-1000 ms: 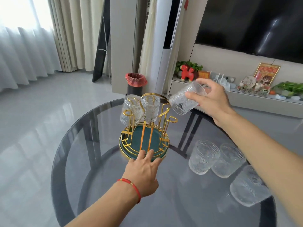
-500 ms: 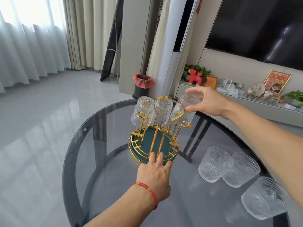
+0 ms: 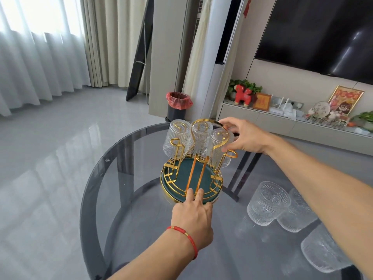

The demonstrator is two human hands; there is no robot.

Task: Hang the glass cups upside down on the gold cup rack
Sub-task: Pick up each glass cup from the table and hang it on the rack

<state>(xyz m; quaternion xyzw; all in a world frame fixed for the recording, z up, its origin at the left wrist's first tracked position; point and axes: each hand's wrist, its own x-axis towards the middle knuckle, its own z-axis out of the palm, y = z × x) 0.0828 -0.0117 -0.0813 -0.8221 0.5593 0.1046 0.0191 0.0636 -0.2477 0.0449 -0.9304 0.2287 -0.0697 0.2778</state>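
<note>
Gold rack (image 3: 198,150), green base (image 3: 187,174); clear ribbed cups (image 3: 177,141)

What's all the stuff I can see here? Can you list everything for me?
Cup rack: one, gold wire on a dark green round base, on the table's far middle.
Hung cups: three, clear ribbed glass, upside down on the rack pegs.
Loose cups: three, clear patterned glass, on the table at the right.
Table: one, round, smoky grey glass.
Bin: one, black with a red bag, on the floor behind the table.
Television: one, black, on the wall.
Horse figure: one, red, on the low shelf.
Curtains: white sheers and beige drapes, left.
Left hand: red string bracelet, fingertips touching the rack's base.
Right hand: grip on the rightmost hung cup.
</note>
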